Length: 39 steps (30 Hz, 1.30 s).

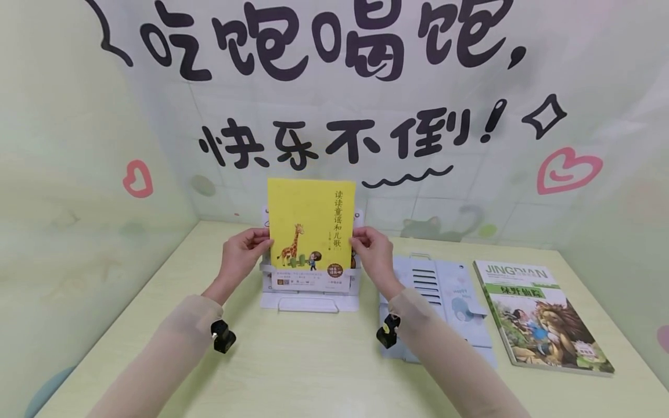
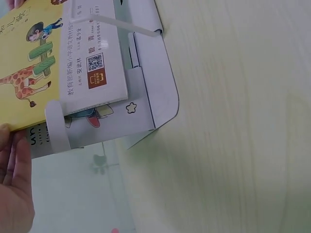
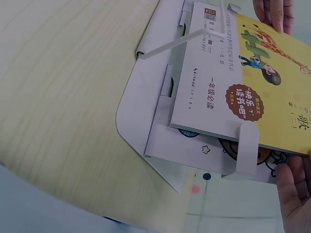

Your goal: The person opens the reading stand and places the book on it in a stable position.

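A yellow book [image 1: 308,215] with a giraffe and a child on its cover stands upright, leaning back on a white book stand [image 1: 268,301]. My left hand [image 1: 237,255] pinches the book's left edge between thumb and fingers. On the opposite edge, my right hand [image 1: 377,255] grips the book the same way. A white side tab [image 2: 57,127] of the stand lies by the book's edge in the left wrist view, and its counterpart tab [image 3: 248,150] shows in the right wrist view. The stand's wire bar [image 1: 308,310] crosses in front of the book's lower part.
Right of the stand, a pale blue folded book stand [image 1: 470,325] with slots lies flat on the table [image 1: 292,371]. Beyond it lies a thick picture-cover book [image 1: 546,325] with a lion. A printed wall sheet [image 1: 313,133] rises behind the table.
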Each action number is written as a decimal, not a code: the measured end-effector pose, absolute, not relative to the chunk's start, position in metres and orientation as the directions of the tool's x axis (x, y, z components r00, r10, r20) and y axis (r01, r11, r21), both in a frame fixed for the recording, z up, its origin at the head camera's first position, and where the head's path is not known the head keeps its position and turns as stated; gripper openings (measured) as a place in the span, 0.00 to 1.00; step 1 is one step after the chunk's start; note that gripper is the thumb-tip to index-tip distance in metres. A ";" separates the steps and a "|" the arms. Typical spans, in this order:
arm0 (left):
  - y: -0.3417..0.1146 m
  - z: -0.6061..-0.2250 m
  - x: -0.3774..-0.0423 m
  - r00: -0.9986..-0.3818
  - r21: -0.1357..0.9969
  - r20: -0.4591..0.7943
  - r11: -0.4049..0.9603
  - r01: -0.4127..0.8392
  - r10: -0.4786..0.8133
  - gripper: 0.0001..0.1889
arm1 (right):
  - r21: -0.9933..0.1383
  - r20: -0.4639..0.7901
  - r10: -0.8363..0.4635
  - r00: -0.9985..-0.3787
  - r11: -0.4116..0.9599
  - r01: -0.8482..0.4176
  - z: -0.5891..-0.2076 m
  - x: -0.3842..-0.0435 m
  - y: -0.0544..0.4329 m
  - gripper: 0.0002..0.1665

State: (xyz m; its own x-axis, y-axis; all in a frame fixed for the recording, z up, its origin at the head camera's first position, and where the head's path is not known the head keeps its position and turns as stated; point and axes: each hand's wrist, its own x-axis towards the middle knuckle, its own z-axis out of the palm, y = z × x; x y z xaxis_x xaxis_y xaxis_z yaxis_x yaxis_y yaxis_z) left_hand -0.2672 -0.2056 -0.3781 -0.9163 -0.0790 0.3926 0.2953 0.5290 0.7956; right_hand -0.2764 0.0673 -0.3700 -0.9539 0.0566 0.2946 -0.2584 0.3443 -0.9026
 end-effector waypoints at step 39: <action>-0.209 -0.389 -0.256 -0.934 0.713 0.348 0.671 0.206 -0.083 0.11 | -0.777 0.330 0.010 -0.944 0.570 -0.266 -0.379 -0.269 0.071 0.08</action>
State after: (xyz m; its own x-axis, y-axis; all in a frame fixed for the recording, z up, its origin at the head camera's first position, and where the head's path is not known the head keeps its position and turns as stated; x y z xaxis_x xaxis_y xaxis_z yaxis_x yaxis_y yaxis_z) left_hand -0.2561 -0.2095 -0.3888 -0.9340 -0.0828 0.3476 0.2058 0.6707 0.7126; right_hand -0.2693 0.0712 -0.3788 -0.9438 0.0103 0.3303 -0.2657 0.5705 -0.7771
